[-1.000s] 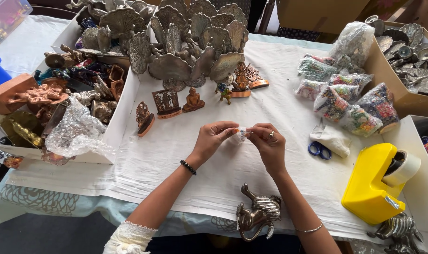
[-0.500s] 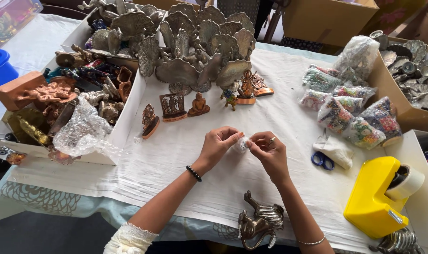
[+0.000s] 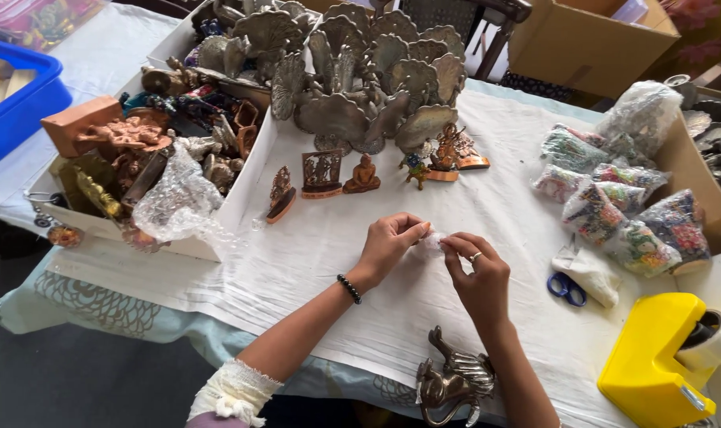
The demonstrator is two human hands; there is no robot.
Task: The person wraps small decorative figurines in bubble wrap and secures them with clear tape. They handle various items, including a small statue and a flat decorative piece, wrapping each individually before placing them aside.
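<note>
Both my hands pinch a small bubble-wrapped bundle [image 3: 430, 242] just above the white-clothed surface [image 3: 313, 261]: left hand [image 3: 388, 244] and right hand [image 3: 478, 273] closed on its ends. Looks light, soft, crinkly outside; probably fragile inside. Best held by fingertips.

We see a table [image 3: 138, 317] covered by a white cloth [image 3: 321, 261]. On it lie a white tray of figurines [image 3: 233, 214], small standing statuettes [image 3: 322, 173], bags of colourful beads [image 3: 614, 206], blue scissors [image 3: 566, 288], a yellow tape dispenser [image 3: 654, 364] and a metal bird figure [image 3: 451, 379].
</note>
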